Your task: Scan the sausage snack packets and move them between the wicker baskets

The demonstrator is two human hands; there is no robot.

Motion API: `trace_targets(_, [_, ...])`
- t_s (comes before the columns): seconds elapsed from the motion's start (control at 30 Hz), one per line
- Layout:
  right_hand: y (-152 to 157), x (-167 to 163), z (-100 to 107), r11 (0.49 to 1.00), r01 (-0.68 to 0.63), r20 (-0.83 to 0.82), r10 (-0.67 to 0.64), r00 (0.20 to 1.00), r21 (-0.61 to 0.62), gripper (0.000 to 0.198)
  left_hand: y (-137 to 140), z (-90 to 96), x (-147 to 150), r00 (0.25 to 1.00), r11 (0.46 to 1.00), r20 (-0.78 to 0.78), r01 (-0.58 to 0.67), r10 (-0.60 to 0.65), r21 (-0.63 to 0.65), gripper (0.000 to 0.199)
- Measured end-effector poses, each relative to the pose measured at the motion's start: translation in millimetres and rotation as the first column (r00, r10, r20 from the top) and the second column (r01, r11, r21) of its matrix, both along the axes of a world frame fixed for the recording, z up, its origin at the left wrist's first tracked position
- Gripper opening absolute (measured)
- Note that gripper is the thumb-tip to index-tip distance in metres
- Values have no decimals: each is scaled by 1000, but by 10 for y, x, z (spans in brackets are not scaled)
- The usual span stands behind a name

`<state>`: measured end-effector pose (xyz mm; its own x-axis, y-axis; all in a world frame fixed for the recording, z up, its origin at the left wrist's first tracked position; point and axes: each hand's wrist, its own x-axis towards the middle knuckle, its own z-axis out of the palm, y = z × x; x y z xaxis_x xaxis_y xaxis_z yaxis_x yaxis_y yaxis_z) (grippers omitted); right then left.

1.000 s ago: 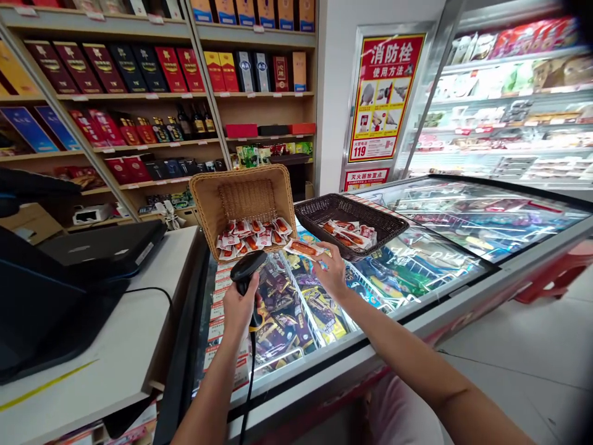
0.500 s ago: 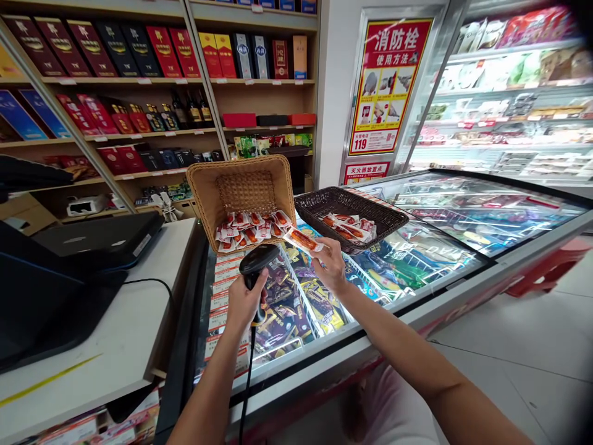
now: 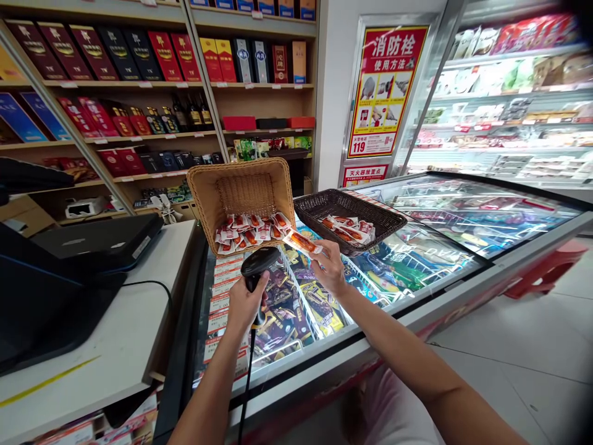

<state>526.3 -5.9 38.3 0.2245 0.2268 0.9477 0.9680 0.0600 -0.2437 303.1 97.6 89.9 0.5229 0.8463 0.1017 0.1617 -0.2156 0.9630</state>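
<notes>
I see the left hand [image 3: 245, 301], grip wrapped round a black scanner [image 3: 260, 261], and the right hand [image 3: 330, 269] pinching a packaged sausage [image 3: 302, 241].

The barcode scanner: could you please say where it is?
In the head view, the barcode scanner is in the left hand, left of centre, in front of the tan wicker basket.

The scanner [image 3: 259, 262] has shifted nearer the sausage packet [image 3: 302, 241], which now slants more steeply.
</notes>
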Motion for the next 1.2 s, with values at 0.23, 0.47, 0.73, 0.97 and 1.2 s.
trace_targets(0.23, [-8, 152, 52, 998, 41, -28, -40, 999, 39, 18, 27, -24, 1, 1000, 1000, 8, -5, 5, -2, 58])
trace_targets(0.47, [-268, 863, 228, 875, 484, -221, -468, 856, 23, 20, 103, 45, -47, 988, 991, 94, -113, 119, -70, 57])
trace_targets(0.73, [582, 211, 496, 866, 357, -56, -399, 915, -350, 18, 284, 63, -139, 863, 892, 246, -392, 442, -225, 55])
trace_targets(0.97, [1761, -59, 720, 682, 200, -92, -366, 926, -704, 29, 253, 55, -130, 863, 884, 248, -368, 441, -290, 53])
trace_targets(1.2, [1943, -58, 488, 575, 211, -51, -404, 913, -790, 37, 217, 44, -128, 889, 911, 247, -323, 385, -255, 51])
